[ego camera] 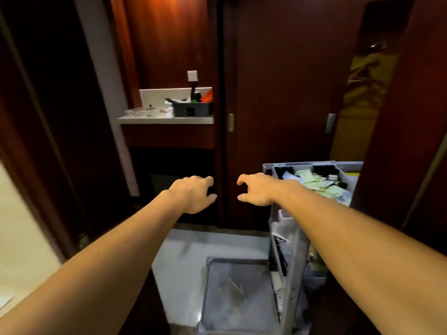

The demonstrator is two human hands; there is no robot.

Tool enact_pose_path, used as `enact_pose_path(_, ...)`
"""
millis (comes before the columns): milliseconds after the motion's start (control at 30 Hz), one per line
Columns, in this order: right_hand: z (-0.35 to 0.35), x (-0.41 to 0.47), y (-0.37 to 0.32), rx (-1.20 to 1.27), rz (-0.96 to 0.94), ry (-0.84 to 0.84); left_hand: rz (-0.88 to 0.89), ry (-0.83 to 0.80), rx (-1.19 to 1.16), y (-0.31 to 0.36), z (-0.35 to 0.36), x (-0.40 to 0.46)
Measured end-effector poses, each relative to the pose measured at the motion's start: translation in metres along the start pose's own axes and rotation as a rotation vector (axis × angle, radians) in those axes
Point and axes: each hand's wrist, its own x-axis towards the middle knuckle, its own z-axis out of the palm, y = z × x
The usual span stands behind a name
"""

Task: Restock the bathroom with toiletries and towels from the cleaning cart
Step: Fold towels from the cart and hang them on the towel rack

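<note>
Presently, left hand (193, 193) and right hand (257, 188) are held forward, loosely curled and empty; the grey plastic cleaning cart (287, 238), stocked with sachets, is positioned just beyond the right hand for reach.

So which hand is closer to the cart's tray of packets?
The right hand. Its wrist sits right beside the tray on the cleaning cart, while the left hand hovers further left, before the dark wooden door.

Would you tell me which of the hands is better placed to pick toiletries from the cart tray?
Probably the right hand: it hovers empty beside the cart tray; the left hand is farther off.
</note>
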Motion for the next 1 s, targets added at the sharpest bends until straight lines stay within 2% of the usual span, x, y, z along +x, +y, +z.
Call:
enact_pose_path(167, -0.006, 0.030, 0.052, 0.004, 0.146, 0.016, 0.175, -0.004, -0.005, 0.004, 0.008, 0.087)
enact_pose_path(467, 0.001, 0.053, 0.169, -0.004, 0.451, 0.050, 0.458, -0.023, -0.014, 0.077, 0.048, 0.216)
enact_pose_path(867, -0.013, 0.148, 0.302, 0.022, 0.596, 0.068, 0.647, -0.038, 0.019, 0.168, 0.068, 0.403)
enact_pose_path(1000, -0.007, 0.159, 0.327, 0.002, 0.618, 0.028, 0.692, -0.097, 0.038, 0.186, 0.085, 0.441)
